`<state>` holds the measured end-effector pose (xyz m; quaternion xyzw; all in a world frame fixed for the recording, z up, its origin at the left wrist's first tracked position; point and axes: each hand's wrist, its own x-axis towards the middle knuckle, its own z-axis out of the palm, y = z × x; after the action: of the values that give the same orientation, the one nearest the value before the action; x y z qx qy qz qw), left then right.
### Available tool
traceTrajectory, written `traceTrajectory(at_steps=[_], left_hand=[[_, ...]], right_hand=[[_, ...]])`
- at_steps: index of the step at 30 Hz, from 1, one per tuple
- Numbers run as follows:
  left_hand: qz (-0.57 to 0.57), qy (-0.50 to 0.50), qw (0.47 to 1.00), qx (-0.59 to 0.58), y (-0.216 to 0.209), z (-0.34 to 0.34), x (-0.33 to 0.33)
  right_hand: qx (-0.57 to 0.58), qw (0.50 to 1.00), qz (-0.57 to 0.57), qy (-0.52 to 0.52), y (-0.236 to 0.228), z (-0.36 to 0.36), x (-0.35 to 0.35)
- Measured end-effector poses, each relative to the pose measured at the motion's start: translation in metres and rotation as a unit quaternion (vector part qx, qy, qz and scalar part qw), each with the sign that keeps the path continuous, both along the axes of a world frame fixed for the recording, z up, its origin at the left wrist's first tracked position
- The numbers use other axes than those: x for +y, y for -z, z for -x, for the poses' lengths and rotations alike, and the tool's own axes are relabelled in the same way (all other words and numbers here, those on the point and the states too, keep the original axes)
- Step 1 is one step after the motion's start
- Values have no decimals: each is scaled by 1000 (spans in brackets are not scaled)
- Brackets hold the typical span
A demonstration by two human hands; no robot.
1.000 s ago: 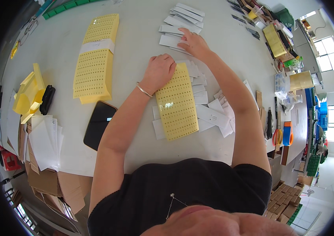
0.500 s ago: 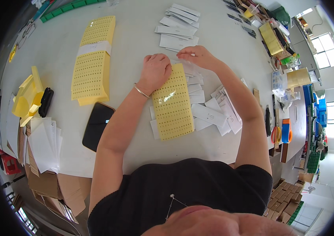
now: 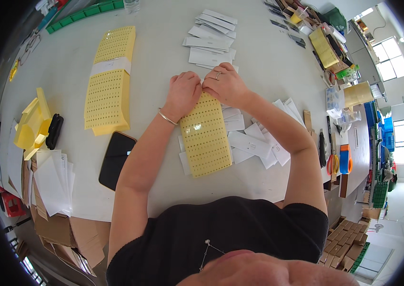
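Observation:
A yellow sheet with rows of small dark marks [image 3: 205, 136] lies in front of me on top of loose white cards [image 3: 252, 143]. At its far end my left hand [image 3: 184, 95] is closed, with the fingers curled. Beside it my right hand [image 3: 227, 86], with a ring on one finger, is closed too, its fingertips meeting the left hand's. Whatever sits between the fingertips is hidden. Just beyond the hands is an overlapping pile of white cards [image 3: 210, 43].
To the left lies a stack of similar yellow sheets [image 3: 106, 97] with a white band. A phone [image 3: 116, 159], black case [image 3: 55, 132] and folded yellow piece [image 3: 33, 121] are nearer. Scissors [image 3: 333, 162] and tape rolls [image 3: 345, 159] lie at the right edge.
My right hand has come left and nearer, from beside the far card pile to meet the left hand. The left hand stays at the sheet's far end. The view has shifted slightly.

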<state>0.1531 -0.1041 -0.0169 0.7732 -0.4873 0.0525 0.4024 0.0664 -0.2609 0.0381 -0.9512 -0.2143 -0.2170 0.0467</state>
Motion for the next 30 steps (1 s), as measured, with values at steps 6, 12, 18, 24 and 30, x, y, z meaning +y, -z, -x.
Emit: traceTrajectory(at_steps=[6,12,18,24,30], left_hand=[[-7,-3,1000,17,-3,3,0],[-9,-7,1000,19,1,3,-1],[11,-4,1000,2,0,0,-5],[3,-8,1000,6,-2,1,-2],[27,5,999,-30,-3,6,0]], right_hand=[[107,945,-266,156,2,-32,-64],[125,939,-219,232,28,-55,-76],[126,939,-169,271,34,-62,-67],[149,962,-143,178,20,-46,-74],[219,943,-163,193,5,-32,-65]])
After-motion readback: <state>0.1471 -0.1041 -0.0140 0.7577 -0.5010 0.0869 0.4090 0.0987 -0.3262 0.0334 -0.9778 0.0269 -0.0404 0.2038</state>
